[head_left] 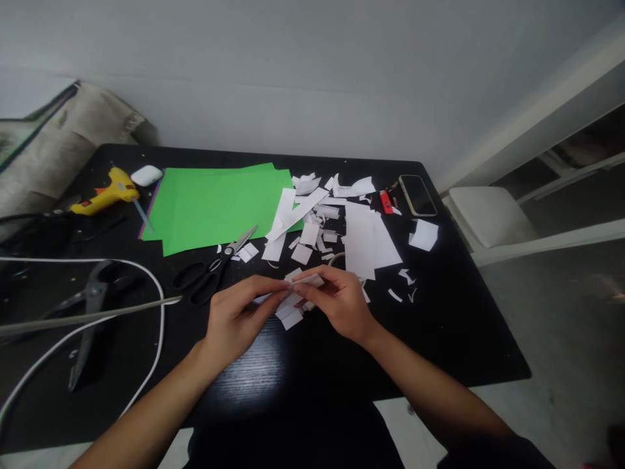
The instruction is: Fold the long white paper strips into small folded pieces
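Between the fingers of both hands is a small white piece of paper (311,281), held above the near part of the table. My left hand (241,312) pinches its left side, thumb and forefinger together. On the right side, my right hand (342,301) grips it between thumb and fingers. Small white paper squares (291,318) lie just below and behind the hands, partly hidden by them. Beyond my fingers spread many cut paper scraps (309,233). Black-handled scissors (215,266) rest to the left of the hands, blades pointing away.
Green sheets (219,202) lie at the back left beside a yellow glue gun (110,192). Larger shears (95,299) and a white cable (161,312) are at left. White sheets (364,241), a red lighter (385,202) and a phone (418,195) lie on the right of the black table (439,326).
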{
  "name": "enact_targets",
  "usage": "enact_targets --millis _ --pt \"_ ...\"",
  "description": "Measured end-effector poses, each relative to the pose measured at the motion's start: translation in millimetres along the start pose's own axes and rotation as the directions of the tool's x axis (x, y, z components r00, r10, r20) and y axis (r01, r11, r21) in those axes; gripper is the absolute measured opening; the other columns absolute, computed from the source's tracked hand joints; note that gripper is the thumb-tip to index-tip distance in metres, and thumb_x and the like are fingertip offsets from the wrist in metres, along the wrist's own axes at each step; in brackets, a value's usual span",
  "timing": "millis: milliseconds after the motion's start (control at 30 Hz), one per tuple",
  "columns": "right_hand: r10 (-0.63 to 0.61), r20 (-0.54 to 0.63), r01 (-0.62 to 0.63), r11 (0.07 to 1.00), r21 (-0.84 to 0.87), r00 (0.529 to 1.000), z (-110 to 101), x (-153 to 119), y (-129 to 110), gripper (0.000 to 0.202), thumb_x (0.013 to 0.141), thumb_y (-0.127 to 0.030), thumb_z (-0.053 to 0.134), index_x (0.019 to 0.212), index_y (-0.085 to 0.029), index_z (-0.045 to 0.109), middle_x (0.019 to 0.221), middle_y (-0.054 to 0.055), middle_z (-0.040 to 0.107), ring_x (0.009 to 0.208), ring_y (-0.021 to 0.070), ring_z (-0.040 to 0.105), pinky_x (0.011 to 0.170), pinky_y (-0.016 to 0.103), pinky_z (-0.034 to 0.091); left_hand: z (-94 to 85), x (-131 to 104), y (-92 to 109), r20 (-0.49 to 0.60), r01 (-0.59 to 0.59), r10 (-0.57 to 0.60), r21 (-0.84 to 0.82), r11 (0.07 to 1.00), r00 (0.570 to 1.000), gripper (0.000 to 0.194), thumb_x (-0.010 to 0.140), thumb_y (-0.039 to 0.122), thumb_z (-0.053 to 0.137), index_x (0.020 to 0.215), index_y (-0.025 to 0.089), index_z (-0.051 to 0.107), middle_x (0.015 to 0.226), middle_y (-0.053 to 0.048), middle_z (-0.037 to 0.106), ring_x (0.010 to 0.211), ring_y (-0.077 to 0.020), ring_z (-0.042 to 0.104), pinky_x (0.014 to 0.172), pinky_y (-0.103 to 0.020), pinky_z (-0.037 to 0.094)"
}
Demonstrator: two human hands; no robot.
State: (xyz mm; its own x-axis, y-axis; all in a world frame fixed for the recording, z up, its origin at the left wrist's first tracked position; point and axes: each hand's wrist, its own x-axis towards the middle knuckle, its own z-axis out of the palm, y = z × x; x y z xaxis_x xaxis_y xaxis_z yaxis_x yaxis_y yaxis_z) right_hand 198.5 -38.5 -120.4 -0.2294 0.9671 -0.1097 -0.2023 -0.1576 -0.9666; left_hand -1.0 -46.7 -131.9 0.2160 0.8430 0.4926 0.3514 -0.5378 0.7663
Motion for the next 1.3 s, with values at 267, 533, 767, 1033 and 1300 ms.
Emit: enact_targets --millis 267,533,767,1033,1300 --pt "0.012 -0.013 -0.012 1.000 0.017 1.000 -2.1 1.2 2.3 0.022 0.075 -0.030 0.091 0.094 -0.024 0.081 0.080 -0.001 0.078 0.066 0.0139 0.074 0.064 0.026 0.062 -1.1 0.6 0.2 0.004 0.024 -0.023 -0.026 0.999 1.000 0.014 0.091 0.010 0.075 0.101 0.019 0.078 0.092 -0.003 0.081 0.079 -0.0129 0.076 0.072 -0.022 0.060" --pt "-0.058 -0.013 0.057 0.993 -0.102 0.998 -5.1 4.7 -0.7 0.016 0.079 -0.035 0.087 0.087 -0.024 0.079 0.084 0.000 0.077 0.081 0.0161 0.070 0.075 0.029 0.057 -1.0 1.7 -0.4 0.024 0.053 -0.052 -0.033 0.998 0.998 0.012 0.092 0.013 0.074 0.100 0.021 0.079 0.091 -0.002 0.081 0.079 -0.0133 0.076 0.071 -0.023 0.060" --pt "0.003 -0.016 -0.004 0.994 -0.106 1.000 -6.6 4.6 0.5 0.023 0.079 -0.043 0.087 0.086 -0.022 0.079 0.082 0.001 0.077 0.077 0.0167 0.069 0.073 0.030 0.057 0.0 1.8 2.5 0.008 0.191 -0.191 -0.052 0.980 0.982 0.010 0.090 0.019 0.077 0.099 0.020 0.079 0.089 -0.002 0.082 0.075 -0.0145 0.077 0.071 -0.023 0.062" --pt "0.062 -0.034 -0.060 0.997 0.048 0.998 -5.6 5.8 -1.6 0.028 0.075 -0.043 0.090 0.081 -0.021 0.076 0.073 -0.001 0.071 0.062 0.0140 0.067 0.063 0.029 0.062 -3.1 9.4 3.6 0.131 0.329 -0.316 -0.096 0.939 0.940 0.015 0.093 0.027 0.069 0.082 0.018 0.074 0.069 0.000 0.073 0.059 -0.0115 0.066 0.054 -0.018 0.052" --pt "0.101 -0.031 -0.099 0.993 0.064 0.994 -3.0 5.4 -1.3 0.033 0.075 -0.046 0.089 0.080 -0.017 0.074 0.072 -0.001 0.070 0.057 0.0120 0.065 0.056 0.026 0.062 -4.4 6.4 2.7 0.189 0.358 -0.335 -0.102 0.928 0.923 0.022 0.097 0.033 0.062 0.084 0.017 0.069 0.071 0.000 0.067 0.060 -0.0111 0.059 0.053 -0.019 0.046"
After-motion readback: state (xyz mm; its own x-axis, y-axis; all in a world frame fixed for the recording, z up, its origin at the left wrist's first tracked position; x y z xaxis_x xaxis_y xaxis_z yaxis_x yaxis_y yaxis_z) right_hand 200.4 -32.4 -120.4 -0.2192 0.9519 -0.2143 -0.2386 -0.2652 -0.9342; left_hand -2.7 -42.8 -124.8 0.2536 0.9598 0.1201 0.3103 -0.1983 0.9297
